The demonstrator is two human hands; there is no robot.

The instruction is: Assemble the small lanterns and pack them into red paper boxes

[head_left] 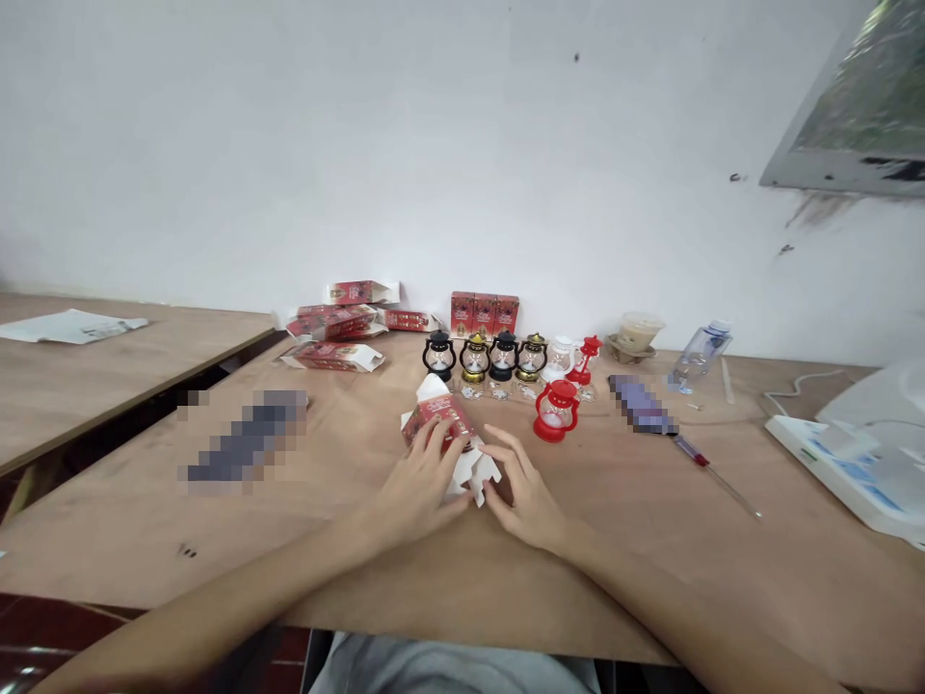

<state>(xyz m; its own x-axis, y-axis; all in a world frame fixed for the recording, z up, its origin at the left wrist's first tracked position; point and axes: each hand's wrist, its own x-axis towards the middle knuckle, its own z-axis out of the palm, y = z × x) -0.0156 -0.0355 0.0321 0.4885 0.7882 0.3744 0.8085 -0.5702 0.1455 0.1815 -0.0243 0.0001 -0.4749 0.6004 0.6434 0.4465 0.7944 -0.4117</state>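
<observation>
A small red and white carton lies on the wooden table with its white end flaps open. My left hand rests on the carton's body, fingers curled over it. My right hand pinches the white flaps at the near end. Just beyond the carton stands a red toy lantern. Behind it runs a row of several small lanterns, black, gold, white and red.
Flat red cartons lie stacked at the back left, three upright red boxes against the wall. A screwdriver, a clear bottle, a lidded cup and a white device sit to the right. A second table adjoins on the left.
</observation>
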